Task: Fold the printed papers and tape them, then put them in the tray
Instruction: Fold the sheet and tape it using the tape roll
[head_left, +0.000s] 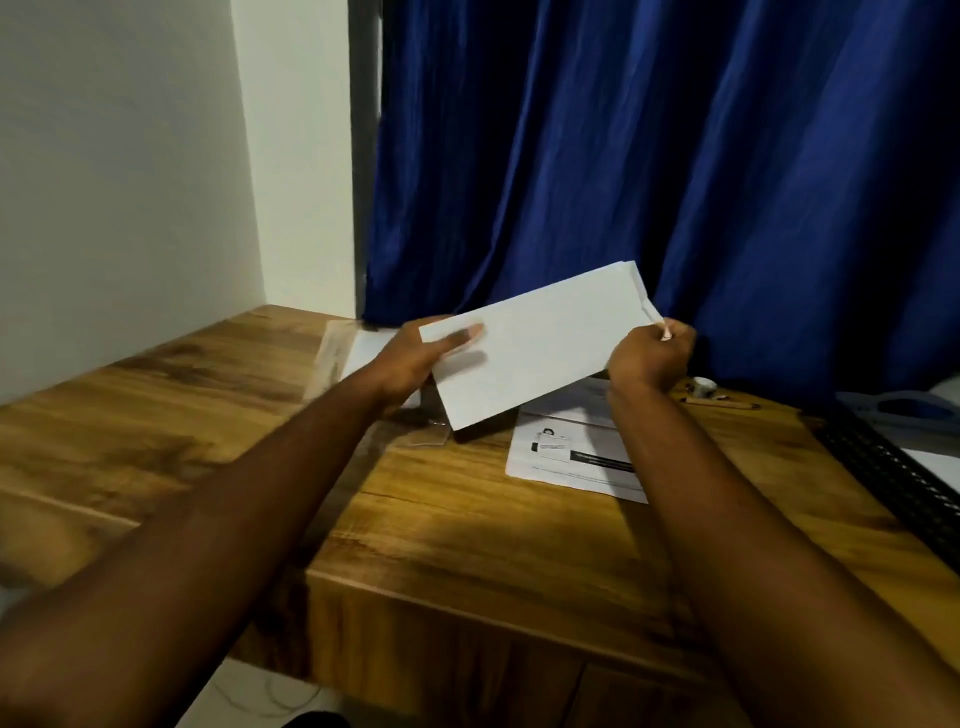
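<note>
Folded paper (535, 343): white, blank side toward the camera, held in the air above the counter (441, 530), tilted so its right end sits higher than its left. Layered edges visible at its upper right corner.

Left hand (415, 358): closed on the left end of the folded paper, thumb lying flat across the front face, fingers behind the sheet and hidden. Grip looks firm; image slightly motion-blurred here.

Right hand (649, 356): curled into a loose fist, pinching the right edge of the folded paper between thumb and fingers near its lower right corner. A small pale scrap shows at the fingertips; cannot tell whether it is tape or the paper's corner.

Below the folded paper, to its right: stack of printed papers (566, 457) lying flat on the counter, dark bars of print and a small picture visible on the top sheet. The right forearm crosses over part of the stack.

Below and left of the folded paper: clear plastic tray (337, 353) on the counter, a white sheet inside it, partly hidden by the left hand.

Right of the folded paper, beyond the right hand: small tape roll (705, 385) and a pen (719, 402) on the counter, close together.

Behind the folded paper: blue curtain (675, 156).
</note>
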